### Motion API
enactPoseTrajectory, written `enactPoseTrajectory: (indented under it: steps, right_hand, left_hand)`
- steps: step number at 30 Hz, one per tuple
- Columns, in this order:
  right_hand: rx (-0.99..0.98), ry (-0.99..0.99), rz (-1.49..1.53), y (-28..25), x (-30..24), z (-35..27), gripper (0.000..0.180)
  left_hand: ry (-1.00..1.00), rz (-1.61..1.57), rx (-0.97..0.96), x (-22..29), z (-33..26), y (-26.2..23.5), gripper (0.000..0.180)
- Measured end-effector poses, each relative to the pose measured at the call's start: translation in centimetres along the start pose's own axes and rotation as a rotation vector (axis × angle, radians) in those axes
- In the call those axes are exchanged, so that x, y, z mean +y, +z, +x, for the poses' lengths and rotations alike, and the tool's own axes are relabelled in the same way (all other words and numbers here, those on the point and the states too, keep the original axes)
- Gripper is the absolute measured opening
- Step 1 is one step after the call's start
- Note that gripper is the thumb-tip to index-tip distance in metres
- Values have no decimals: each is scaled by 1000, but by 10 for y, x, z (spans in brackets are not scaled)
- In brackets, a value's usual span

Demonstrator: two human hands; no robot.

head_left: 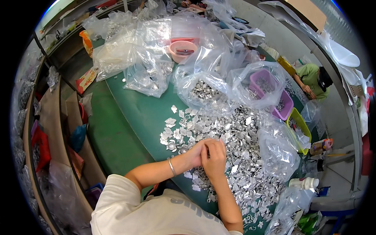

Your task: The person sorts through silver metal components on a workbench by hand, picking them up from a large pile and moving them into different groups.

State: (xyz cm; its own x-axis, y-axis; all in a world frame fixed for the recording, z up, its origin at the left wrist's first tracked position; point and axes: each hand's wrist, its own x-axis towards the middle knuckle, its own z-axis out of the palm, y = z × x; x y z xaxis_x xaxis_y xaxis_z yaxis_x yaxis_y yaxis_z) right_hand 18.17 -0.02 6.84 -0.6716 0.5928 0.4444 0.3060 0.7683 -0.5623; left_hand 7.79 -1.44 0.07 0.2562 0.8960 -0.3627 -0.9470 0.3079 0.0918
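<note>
My left hand (pixel 198 152), with a silver bangle (pixel 171 167) on its wrist, meets my right hand (pixel 215 157) over the near side of a large heap of small silvery metal pieces (pixel 244 156). Both hands are closed, their fingers bent in against each other. Whatever they grip is hidden behind the fingers and too small to name. Flat, leaf-like silvery pieces (pixel 170 122) lie loose on the green table (pixel 137 113) beyond my left hand. Close to that hand sits a round, domed metal piece (pixel 171 145).
Clear plastic bags (pixel 203 88) of metal parts stand behind the heap, beside a pink bowl (pixel 183 50). Purple (pixel 287 106) and yellow-green baskets (pixel 307 135) line the right, near a white bottle (pixel 304 183). Shelving (pixel 49 117) runs along the left. A person in green (pixel 313 80) sits far right.
</note>
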Motion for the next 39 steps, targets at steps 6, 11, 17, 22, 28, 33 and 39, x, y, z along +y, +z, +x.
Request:
enactPoseTrajectory:
  steps: [6,11,17,22,28,33,39]
  right_hand:
    - [294,-89,15,-2,10,-1,13]
    - [97,-22,-26,-9,18,-21,11]
    - [142,191,16,-39,23,-71,8]
    - [426,584,-15,-83,35,-146,5]
    - [412,779,-310,-117,39,-241,7]
    - [463,834,-323,-123,43,-257,16]
    - [275,580,-354,-123,58,-222,35]
  left_hand:
    - [110,-236,-32,43,27,-14,19]
    - [752,87,172,124,56,70,31]
    - [936,458,123,98,56,83,57]
    - [736,865,63,34,0,66,37]
    - [321,1486,-147,-61,-19,45,22]
    - [525,2004,-584,-135,-1,39,32]
    - [552,2553,-626,-174,8,29,50]
